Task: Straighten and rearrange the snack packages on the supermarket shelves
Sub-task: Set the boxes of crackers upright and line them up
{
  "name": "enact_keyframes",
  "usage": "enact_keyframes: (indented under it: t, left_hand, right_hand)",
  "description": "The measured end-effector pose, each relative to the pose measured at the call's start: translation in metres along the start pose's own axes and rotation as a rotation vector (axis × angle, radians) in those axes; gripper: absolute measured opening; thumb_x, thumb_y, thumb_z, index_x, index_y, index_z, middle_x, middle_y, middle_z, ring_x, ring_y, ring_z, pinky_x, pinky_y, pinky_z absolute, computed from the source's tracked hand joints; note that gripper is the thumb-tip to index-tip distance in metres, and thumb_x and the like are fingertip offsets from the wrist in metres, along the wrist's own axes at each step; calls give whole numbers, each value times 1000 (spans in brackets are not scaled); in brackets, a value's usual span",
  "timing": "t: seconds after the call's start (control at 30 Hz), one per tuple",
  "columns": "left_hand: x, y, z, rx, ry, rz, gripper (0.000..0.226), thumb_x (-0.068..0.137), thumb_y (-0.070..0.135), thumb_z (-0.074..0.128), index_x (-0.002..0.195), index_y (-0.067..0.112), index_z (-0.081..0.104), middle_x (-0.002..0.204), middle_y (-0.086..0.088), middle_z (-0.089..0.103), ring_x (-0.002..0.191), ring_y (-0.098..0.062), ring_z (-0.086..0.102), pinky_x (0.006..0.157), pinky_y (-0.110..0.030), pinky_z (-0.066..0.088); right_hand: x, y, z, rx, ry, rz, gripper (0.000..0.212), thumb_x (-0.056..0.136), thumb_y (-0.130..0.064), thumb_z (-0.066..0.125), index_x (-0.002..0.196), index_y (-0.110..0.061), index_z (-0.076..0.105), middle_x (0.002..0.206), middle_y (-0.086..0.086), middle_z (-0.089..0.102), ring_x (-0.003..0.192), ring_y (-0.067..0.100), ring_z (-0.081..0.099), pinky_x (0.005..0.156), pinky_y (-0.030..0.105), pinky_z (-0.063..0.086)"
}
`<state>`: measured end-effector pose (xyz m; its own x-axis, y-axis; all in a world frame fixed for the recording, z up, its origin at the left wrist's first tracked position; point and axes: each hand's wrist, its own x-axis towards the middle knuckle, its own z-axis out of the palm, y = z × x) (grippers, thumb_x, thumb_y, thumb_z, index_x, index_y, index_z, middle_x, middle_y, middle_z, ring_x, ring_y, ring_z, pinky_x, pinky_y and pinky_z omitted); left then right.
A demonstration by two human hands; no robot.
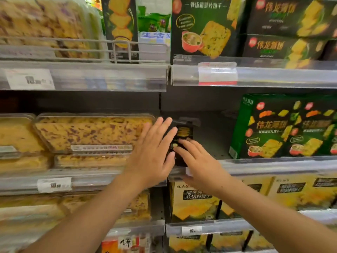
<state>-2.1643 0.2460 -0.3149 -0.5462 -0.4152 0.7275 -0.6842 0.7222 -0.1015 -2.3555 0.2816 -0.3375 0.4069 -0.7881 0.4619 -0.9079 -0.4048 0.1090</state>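
A narrow black snack box (184, 133) with yellow crackers printed on it stands upright on the middle shelf, at the left end of the right bay. My left hand (153, 154) lies flat against its left side, fingers straight. My right hand (198, 161) touches the box's front with straight fingers. The lower part of the box is hidden behind both hands. Green and black cracker boxes (284, 128) stand to the right on the same shelf, with a gap of bare shelf between them and the black box.
Clear plastic trays of yellow cake (87, 134) fill the left bay. A matching tall black box (119, 28) and more green cracker boxes (204, 28) sit on the upper shelf. Yellow boxes (193, 201) line the shelf below. Price rails (273, 166) front each shelf.
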Motion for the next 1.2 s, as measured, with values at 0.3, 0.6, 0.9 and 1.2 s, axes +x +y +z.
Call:
enact_keyframes:
  t: [0.3, 0.6, 0.9, 1.2]
  left_hand:
    - [-10, 6, -9, -447, -104, -220, 83, 85, 62, 56, 151, 42, 10, 147, 46, -9, 139, 15, -17, 115, -14, -7]
    - [44, 26, -67, -898, 170, -384, 58, 70, 56, 78, 112, 72, 42, 114, 25, 62, 106, 9, 59, 80, -11, 50]
    - [86, -21, -141, -596, 388, -204, 55, 91, 63, 47, 138, 34, 45, 132, 18, 53, 126, -6, 50, 101, -28, 44]
    - [90, -123, -127, 459, 295, -77, 53, 99, 39, 37, 133, 3, 56, 134, -15, 58, 131, -35, 48, 113, -56, 29]
  right_hand:
    - [1, 13, -83, 312, 191, 4, 76, 72, -35, 76, 140, -19, 48, 128, -11, 57, 117, 2, 52, 98, 18, 45]
    - [51, 15, -220, 1022, 248, 54, 66, 60, -39, 87, 120, -36, 58, 113, -10, 69, 104, 11, 68, 85, 34, 57]
    - [87, -8, -311, 969, 427, -48, 60, 60, -25, 83, 116, -28, 62, 103, 2, 70, 89, 20, 73, 69, 30, 59]
    - [196, -26, -379, 690, 466, 77, 47, 86, -7, 71, 128, -16, 52, 109, 11, 66, 94, 29, 70, 78, 45, 60]
